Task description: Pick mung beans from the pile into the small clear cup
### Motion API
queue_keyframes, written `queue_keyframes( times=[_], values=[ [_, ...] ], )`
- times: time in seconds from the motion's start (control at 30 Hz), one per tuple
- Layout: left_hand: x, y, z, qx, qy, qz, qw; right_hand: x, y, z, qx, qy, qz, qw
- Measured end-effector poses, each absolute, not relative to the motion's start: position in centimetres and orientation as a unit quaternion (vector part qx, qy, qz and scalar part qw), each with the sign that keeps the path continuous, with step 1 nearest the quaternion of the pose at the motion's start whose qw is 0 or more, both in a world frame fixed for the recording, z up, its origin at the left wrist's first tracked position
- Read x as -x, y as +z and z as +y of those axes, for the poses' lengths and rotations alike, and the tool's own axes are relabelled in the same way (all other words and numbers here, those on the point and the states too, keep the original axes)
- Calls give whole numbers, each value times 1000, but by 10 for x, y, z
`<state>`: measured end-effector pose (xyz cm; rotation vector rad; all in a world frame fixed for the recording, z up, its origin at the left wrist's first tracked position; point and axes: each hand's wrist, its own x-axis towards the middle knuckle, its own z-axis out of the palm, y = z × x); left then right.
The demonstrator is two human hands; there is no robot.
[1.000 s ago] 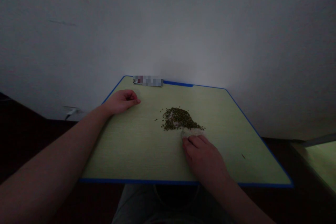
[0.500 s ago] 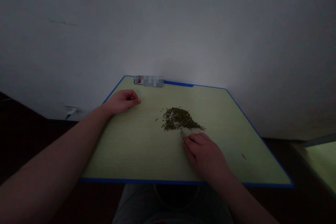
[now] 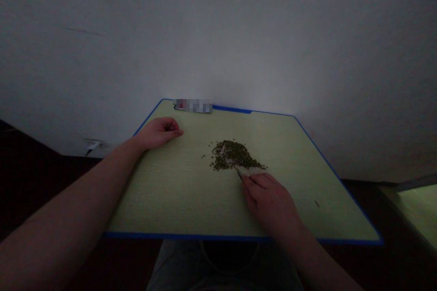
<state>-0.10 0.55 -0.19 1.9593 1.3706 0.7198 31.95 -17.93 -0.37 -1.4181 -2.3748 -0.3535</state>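
A spread pile of small dark greenish grains, with paler bits among them, lies on the light yellow-green tabletop. My right hand rests at the pile's near edge, fingers bent and pressed together. From its fingertips juts a thin, pale flat piece with a dark edge, touching the lower rim of the pile; its kind is too blurred to tell. A pale patch shows just beyond the knuckles. On the table's left side, my left hand lies with fingers curled and thumb against the forefinger, apart from the pile.
A flat, blurred-out object lies at the table's back edge, beside a blue strip. The table has a blue rim and stands against a pale wall. A small dark sliver lies at right. A plug is in the wall.
My right hand has shifted slightly to the right, and the thin piece in its fingers has tilted a little. The left hand and the pile look the same.
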Motion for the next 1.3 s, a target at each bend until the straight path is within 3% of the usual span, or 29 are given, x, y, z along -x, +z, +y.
queue_keyframes(
  times=[0.67, 1.3],
  values=[
    [1, -3, 6, -743, 269, 525, 316, -307, 0, -179, 509, -100, -844, 135],
    [0, -2, 5, -741, 275, 518, 326, -306, 1, -181, 480, -88, -860, 151]
  ],
)
